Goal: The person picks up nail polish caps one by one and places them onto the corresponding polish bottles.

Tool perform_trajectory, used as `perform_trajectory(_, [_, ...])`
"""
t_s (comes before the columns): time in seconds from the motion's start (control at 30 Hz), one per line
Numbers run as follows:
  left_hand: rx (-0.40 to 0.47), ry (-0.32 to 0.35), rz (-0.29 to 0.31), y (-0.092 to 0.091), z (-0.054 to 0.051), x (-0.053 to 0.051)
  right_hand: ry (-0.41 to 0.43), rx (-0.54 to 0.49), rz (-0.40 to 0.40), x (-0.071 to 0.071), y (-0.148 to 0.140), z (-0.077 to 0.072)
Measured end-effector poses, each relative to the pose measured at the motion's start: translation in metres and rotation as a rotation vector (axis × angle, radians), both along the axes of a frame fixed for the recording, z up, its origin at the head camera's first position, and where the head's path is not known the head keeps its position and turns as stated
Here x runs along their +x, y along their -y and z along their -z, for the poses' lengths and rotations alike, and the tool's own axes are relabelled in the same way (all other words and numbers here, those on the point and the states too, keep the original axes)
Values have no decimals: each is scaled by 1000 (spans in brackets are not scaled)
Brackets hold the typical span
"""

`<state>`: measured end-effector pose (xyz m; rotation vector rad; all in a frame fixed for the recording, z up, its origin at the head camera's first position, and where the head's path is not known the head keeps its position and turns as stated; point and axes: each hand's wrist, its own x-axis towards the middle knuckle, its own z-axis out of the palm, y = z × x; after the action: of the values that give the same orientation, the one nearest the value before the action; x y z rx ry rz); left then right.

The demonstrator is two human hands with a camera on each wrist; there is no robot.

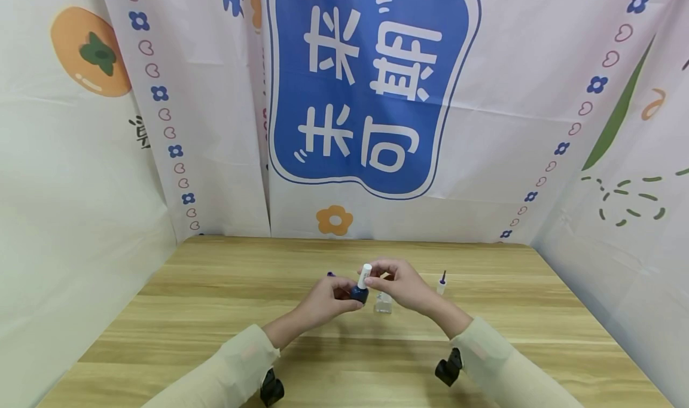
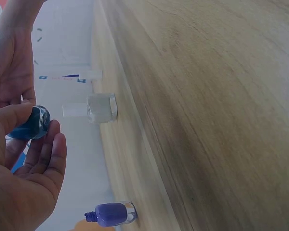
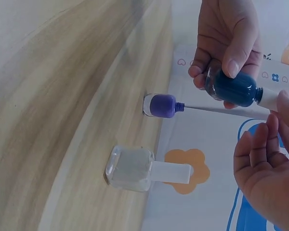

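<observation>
My left hand holds a dark blue nail polish bottle above the table, thumb and fingers round its glass body. With thumb and fingers my right hand pinches the bottle's white cap. In the right wrist view the cap stands at the bottle's neck; its lower edge is partly hidden by fingers. Beneath and beside the hands, a clear nail polish bottle with a white cap stands upright. A purple nail polish bottle stands uncapped, its threaded neck bare; the left hand mostly hides it in the head view.
On the right of the wooden table, a white cap with a purple-coated brush stands brush up. A printed white cloth hangs behind the table's back edge, with more cloth along both sides.
</observation>
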<state>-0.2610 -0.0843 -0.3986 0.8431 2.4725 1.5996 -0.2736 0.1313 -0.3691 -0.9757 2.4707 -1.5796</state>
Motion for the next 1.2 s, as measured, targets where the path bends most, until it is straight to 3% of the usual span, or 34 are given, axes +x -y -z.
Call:
perform_trajectory(0.43, [-13, 5, -37, 1, 2, 1, 5, -64, 118, 5, 8, 9])
perform_trajectory(0.67, [-20, 3, -55, 1, 2, 2, 6, -106, 169, 33, 18, -17])
perform_trajectory(0.77, [-21, -2, -51, 1, 3, 1, 8, -110, 174, 32, 18, -16])
perform_trajectory(1.0, [-23, -7, -36, 1, 2, 1, 29, -67, 69, 8, 8, 5])
perform_trajectory(1.2, [-21, 1, -14, 0, 0, 1, 13, -20, -77, 1, 1, 4])
